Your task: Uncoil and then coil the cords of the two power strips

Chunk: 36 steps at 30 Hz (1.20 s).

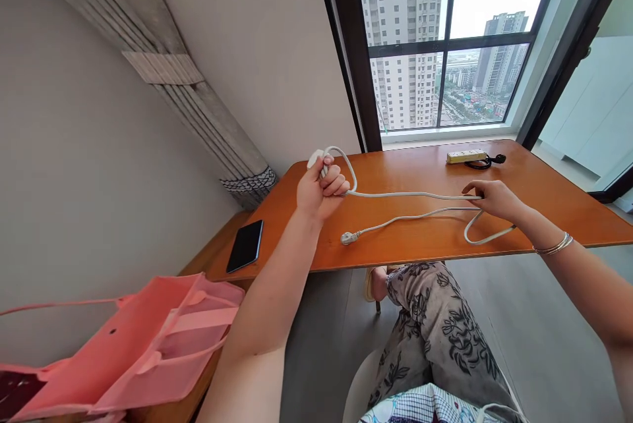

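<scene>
Hands are stretching a white power cord (405, 196) above the wooden table (544, 199). Left hand (320, 189) is gripping one looped end in a fist, while right hand (494, 199) is seemingly pinching the cord; its plug (349, 237) is lying on the tabletop.

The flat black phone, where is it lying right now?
In the head view, the flat black phone lies on the left end of the orange wooden table, beyond the pink fabric bag and left of the left hand gripping the white cable.

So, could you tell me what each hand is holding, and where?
The left hand grips the white power cable near its looped end; the right hand pinches it farther along.
</scene>
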Available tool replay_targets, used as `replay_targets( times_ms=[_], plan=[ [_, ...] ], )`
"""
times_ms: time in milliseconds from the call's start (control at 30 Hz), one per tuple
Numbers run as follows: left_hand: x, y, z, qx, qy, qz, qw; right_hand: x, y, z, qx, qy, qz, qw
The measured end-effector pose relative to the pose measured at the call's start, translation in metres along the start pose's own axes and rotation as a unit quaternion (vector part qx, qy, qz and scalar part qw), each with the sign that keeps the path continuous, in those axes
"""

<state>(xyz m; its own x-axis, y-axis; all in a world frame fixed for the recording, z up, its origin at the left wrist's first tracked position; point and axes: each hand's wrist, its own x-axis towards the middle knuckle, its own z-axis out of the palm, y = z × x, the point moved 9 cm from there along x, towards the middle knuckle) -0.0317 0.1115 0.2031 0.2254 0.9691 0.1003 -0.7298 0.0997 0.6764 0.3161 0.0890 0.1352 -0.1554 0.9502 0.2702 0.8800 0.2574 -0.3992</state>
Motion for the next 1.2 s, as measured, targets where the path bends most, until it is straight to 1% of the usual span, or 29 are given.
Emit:
replay_targets(
  times_ms=[67,167,233,333,400,467,500,533,567,600,633,667,700,733,767,833,900,967,1033,1200],
  plan=[
    [0.004,0.001,-0.005,0.003,0.006,0.003,1.000,0.002,0.005,-0.009,-0.021,-0.001,-0.012,1.000],
    [0.010,0.008,-0.010,-0.016,0.010,0.026,0.999,0.003,0.004,-0.014,-0.040,-0.022,-0.029,0.999],
    [0.013,0.012,-0.013,-0.025,0.010,0.034,0.999,0.005,0.003,-0.018,-0.064,-0.018,-0.036,0.997],
    [0.014,0.014,-0.012,-0.017,0.013,0.036,0.999,0.009,0.003,-0.032,-0.133,0.032,-0.028,0.990],
    [0.011,0.013,-0.010,-0.007,0.017,0.037,0.999,0.012,0.007,-0.046,-0.171,0.083,0.007,0.982],
    [0.008,0.012,-0.006,-0.007,0.014,0.039,0.999,0.013,0.011,-0.062,-0.182,0.135,0.050,0.973],
    [0.006,0.011,-0.004,-0.010,0.009,0.037,0.999,0.013,0.010,-0.068,-0.178,0.150,0.062,0.971],
    [0.004,0.009,-0.001,-0.014,0.004,0.032,0.999,0.015,0.008,-0.068,-0.170,0.141,0.060,0.973],
    [0.002,0.007,0.001,-0.018,-0.003,0.024,1.000,0.018,0.003,-0.060,-0.154,0.097,0.043,0.982],
    [0.000,0.004,0.004,-0.020,-0.009,0.013,1.000,0.019,-0.005,-0.045,-0.126,0.022,0.010,0.992],
    [-0.002,0.000,0.006,-0.020,-0.014,0.001,1.000,0.018,-0.019,-0.025,-0.085,-0.072,-0.037,0.993],
    [-0.004,-0.006,0.009,-0.019,-0.019,-0.013,1.000,0.011,-0.036,-0.006,-0.032,-0.158,-0.088,0.983],
    [-0.006,-0.012,0.012,-0.017,-0.024,-0.028,0.999,0.004,-0.056,0.009,0.029,-0.219,-0.134,0.966],
    [-0.009,-0.019,0.015,-0.016,-0.030,-0.043,0.999,-0.001,-0.077,0.015,0.090,-0.232,-0.170,0.953],
    [-0.011,-0.027,0.018,-0.014,-0.036,-0.060,0.997,-0.001,-0.094,0.014,0.148,-0.199,-0.188,0.950],
    [-0.016,-0.045,0.025,-0.008,-0.053,-0.101,0.993,0.004,-0.118,0.007,0.252,-0.088,-0.179,0.947],
    [-0.022,-0.062,0.031,0.003,-0.075,-0.146,0.986,0.009,-0.136,0.005,0.300,-0.003,-0.169,0.939],
    [-0.027,-0.076,0.034,0.014,-0.097,-0.182,0.978,0.012,-0.151,0.005,0.297,0.057,-0.176,0.937],
    [-0.031,-0.085,0.034,0.022,-0.117,-0.210,0.970,0.014,-0.157,0.007,0.289,0.102,-0.182,0.934],
    [-0.037,-0.101,0.028,0.041,-0.145,-0.262,0.953,0.015,-0.150,0.011,0.259,0.180,-0.173,0.933]
  ],
)
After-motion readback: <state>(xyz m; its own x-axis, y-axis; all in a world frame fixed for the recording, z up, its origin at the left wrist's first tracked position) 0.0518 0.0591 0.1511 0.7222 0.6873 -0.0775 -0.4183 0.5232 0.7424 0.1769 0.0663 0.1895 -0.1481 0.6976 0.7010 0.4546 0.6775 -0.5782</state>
